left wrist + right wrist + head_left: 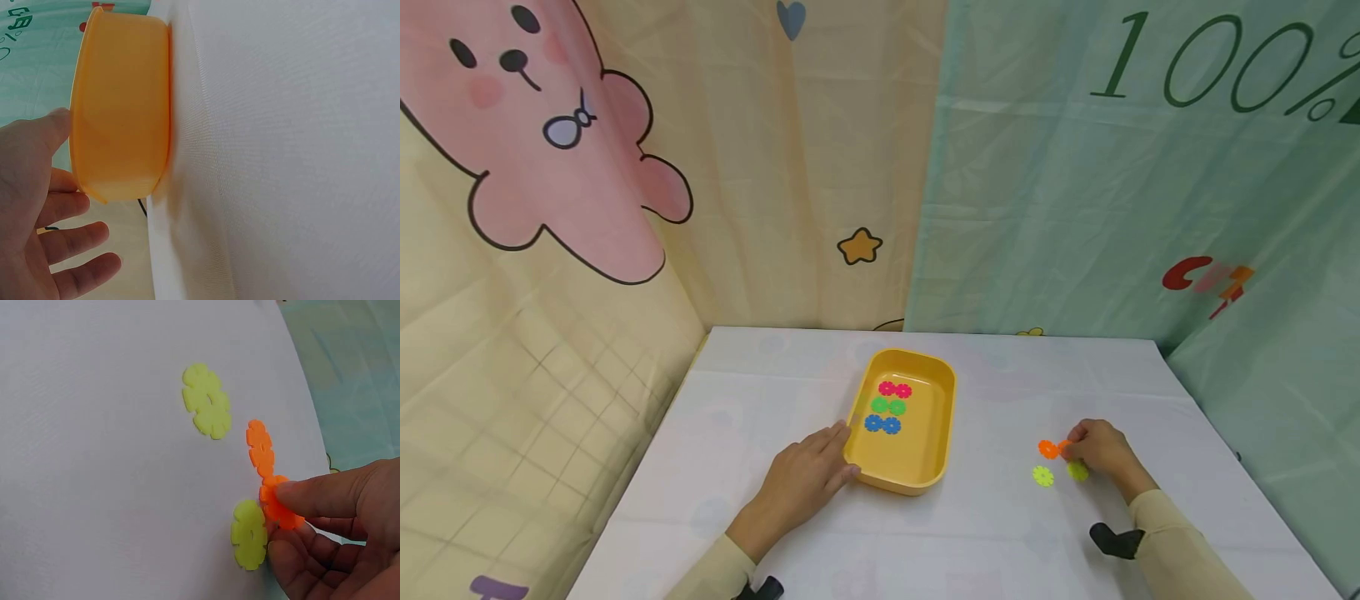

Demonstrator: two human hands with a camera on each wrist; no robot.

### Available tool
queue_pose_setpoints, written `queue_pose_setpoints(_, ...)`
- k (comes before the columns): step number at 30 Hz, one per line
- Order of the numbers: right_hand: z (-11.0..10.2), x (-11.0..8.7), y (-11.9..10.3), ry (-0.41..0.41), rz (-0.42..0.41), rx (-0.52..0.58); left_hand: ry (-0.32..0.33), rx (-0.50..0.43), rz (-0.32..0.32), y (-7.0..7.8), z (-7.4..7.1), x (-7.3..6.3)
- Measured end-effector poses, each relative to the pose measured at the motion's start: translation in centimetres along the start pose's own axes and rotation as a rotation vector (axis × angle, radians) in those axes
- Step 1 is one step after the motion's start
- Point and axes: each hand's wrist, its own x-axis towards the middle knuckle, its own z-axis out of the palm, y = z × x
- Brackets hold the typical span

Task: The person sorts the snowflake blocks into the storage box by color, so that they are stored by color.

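Note:
My right hand (1099, 448) pinches one end of a joined pair of orange flower-shaped discs (261, 450) between thumb and fingers. Two loose yellow-green flower discs are close by: one (209, 402) lies flat on the table, and the other (249, 535) is right beside my fingertips. My left hand (811, 473) touches the left rim of a yellow tray (936, 433), its fingers extended and relaxed. Inside the tray lie three joined pairs of flower discs: pink (895, 389), green (888, 406) and blue (882, 425).
A white cloth covers the table (775, 367). Printed curtains (820, 167) hang behind it and along both sides. Black straps or mounts (1116, 542) show at both wrists.

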Motion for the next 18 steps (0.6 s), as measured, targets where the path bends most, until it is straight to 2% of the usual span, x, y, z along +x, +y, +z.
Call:
queue_pose_setpoints(8,-0.4,0.0,-1.1,-0.005,0.054,0.235,-0.005,0.000,0.000,-0.1,0.0,0.0)
queue_pose_setpoints(18,-0.5,-0.3,-5.8,-0.076,-0.029,0.523,-0.005,-0.003,0.004,-0.1,0.0,-0.1)
